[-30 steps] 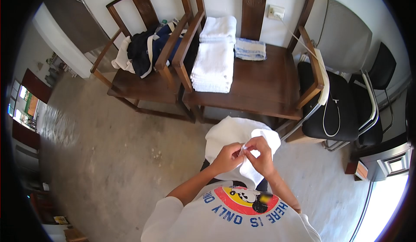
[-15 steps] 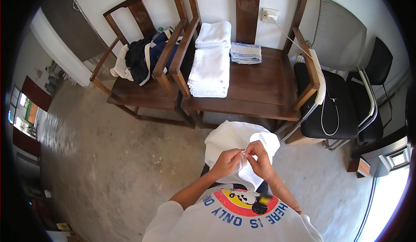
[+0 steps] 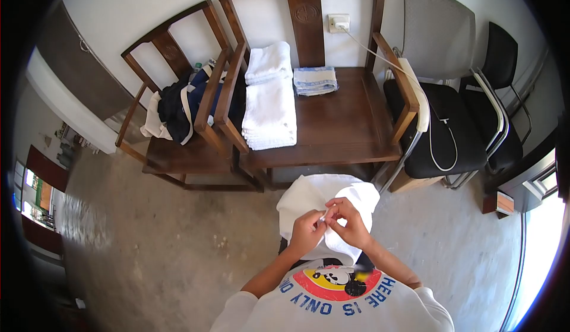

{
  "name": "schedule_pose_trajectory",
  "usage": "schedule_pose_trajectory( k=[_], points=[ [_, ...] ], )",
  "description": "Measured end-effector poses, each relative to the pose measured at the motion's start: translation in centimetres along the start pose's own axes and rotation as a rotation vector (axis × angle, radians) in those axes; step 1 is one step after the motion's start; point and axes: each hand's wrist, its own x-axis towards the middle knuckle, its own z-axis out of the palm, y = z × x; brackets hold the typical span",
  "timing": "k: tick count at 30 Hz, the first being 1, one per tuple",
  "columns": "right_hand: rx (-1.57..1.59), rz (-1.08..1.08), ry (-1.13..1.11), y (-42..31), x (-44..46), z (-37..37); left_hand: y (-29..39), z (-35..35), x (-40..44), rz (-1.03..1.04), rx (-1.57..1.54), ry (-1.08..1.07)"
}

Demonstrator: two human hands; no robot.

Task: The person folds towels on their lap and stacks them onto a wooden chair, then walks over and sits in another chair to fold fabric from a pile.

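A white towel (image 3: 297,204) lies draped over my lap, its far side close to the front of the wooden chair. Above it, my left hand (image 3: 307,232) pinches a small bit of the towel's edge between thumb and fingers. My right hand (image 3: 350,225) meets it there, fingers curled and fingertips closed on the same edge. The pinched spot is small and partly covered by the fingers. On the chair seat ahead stand a stack of folded white towels (image 3: 270,115) and a smaller folded blue-and-white cloth (image 3: 315,81).
The wooden armchair (image 3: 350,124) stands directly ahead, against the wall. A second wooden chair (image 3: 190,164) at left bears dark and pale clothing (image 3: 172,115). Black chairs (image 3: 442,130) stand at right, with a white cable (image 3: 454,148) over one seat. Concrete floor (image 3: 166,237) surrounds me.
The view has swung, so the chairs appear farther left and the left chair lower. Both hands stay together at the towel's edge, with the right hand's fingers shifted slightly over the pinched spot.
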Motion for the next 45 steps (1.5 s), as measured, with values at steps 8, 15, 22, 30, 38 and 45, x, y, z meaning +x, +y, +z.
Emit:
schedule_pose_trajectory(
  k=[8, 15, 22, 30, 38, 45],
  points=[
    [-0.435, -0.055, 0.258, 1.7, 0.0, -1.3, 1.9, -2.3, -0.4, 0.074, -0.365, -0.032],
    [-0.610, -0.104, 0.401, 3.0, -0.6, -3.3, 6.2, -4.5, 0.1, 0.036, -0.781, -0.192],
    [-0.338, 0.003, 0.502, 4.2, -2.4, -5.4, 3.8, -6.9, -0.4, -0.175, -0.964, 0.022],
    [0.349, 0.337, -0.062, 3.2, -3.5, -6.6, -6.9, -10.2, -6.1, -0.611, -0.627, 0.689],
    [-0.383, 0.063, -0.173, 3.3, 1.1, -1.3, -7.7, -9.5, -6.1, -0.571, -0.225, 0.440],
    [-0.447, -0.054, -0.423, 6.6, 1.0, -0.4, -6.6, -7.0, -3.3, -0.182, -0.018, 0.009]
  ],
)
